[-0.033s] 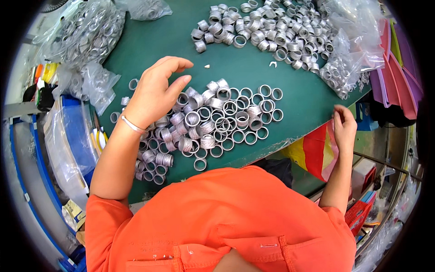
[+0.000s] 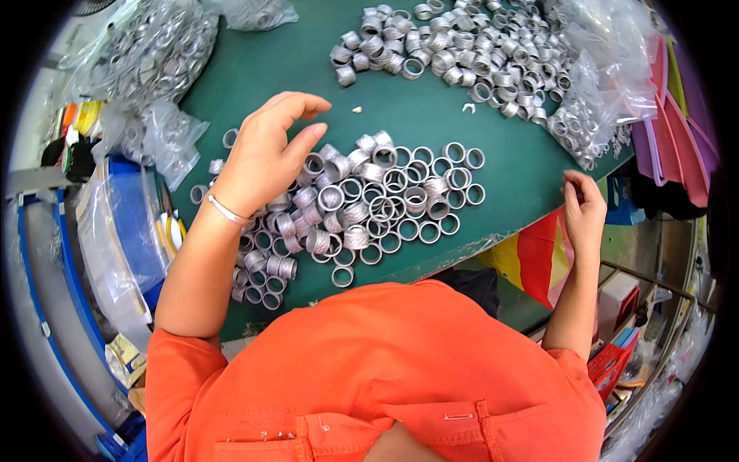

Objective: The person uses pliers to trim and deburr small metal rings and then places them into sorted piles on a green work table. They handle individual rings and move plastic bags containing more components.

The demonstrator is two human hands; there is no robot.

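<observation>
My left hand [image 2: 269,150] hovers over the left part of a pile of grey metal rings [image 2: 356,214], with a white bracelet at its wrist. Thumb and fingers are apart and nothing shows between them. The palm and forearm hide some rings. Many rings stand on end with their round openings up; others lie on their sides, showing ridged outer walls. Off to the right, beside the table's edge, my right hand [image 2: 585,206] is raised with loosely bent fingers, apart from the rings and holding nothing that I can see.
A second heap of rings [image 2: 462,46] spreads over the far side of the green table [image 2: 269,65]. Clear plastic bags [image 2: 158,58] of rings sit at the far left and far right. Two small whitish scraps lie between the heaps. Pink and purple folders [image 2: 681,131] stand beyond the right edge.
The view has shifted slightly, so the rings appear a little farther right. My right hand sits marginally higher at the fingertips; my left hand keeps its pose.
</observation>
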